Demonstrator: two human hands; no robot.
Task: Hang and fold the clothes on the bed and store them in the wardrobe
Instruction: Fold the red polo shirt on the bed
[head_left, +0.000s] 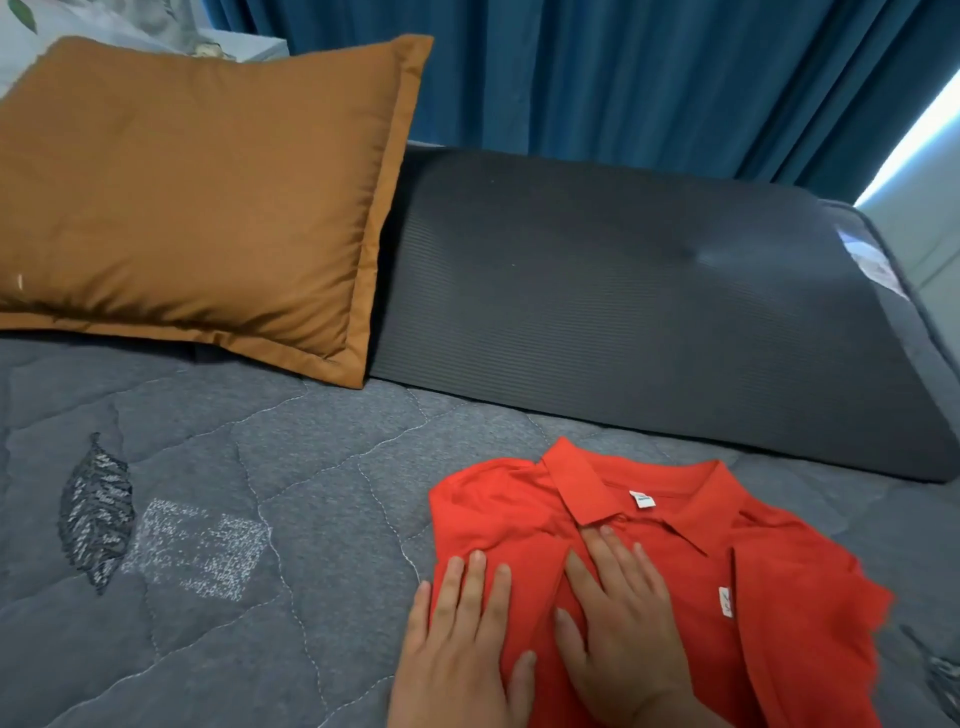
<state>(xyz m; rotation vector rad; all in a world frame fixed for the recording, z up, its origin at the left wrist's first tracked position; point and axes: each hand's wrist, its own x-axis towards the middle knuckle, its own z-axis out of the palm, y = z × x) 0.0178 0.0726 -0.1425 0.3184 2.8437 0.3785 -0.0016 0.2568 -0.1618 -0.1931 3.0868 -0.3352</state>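
In the head view, the red polo shirt (649, 561) lies collar-up on the grey quilted bed (208, 519) at near right, with the left hand (457, 644) and right hand (623, 629) pressed flat on it, fingers spread, neither grip closed.

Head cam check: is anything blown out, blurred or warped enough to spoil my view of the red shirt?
Head view: the red polo shirt and both flat hands, left hand and right hand, are evenly lit and fairly sharp; daylight blows out a gap beside the blue curtain at far right; wide-angle bending curves the grey quilt near the edges.
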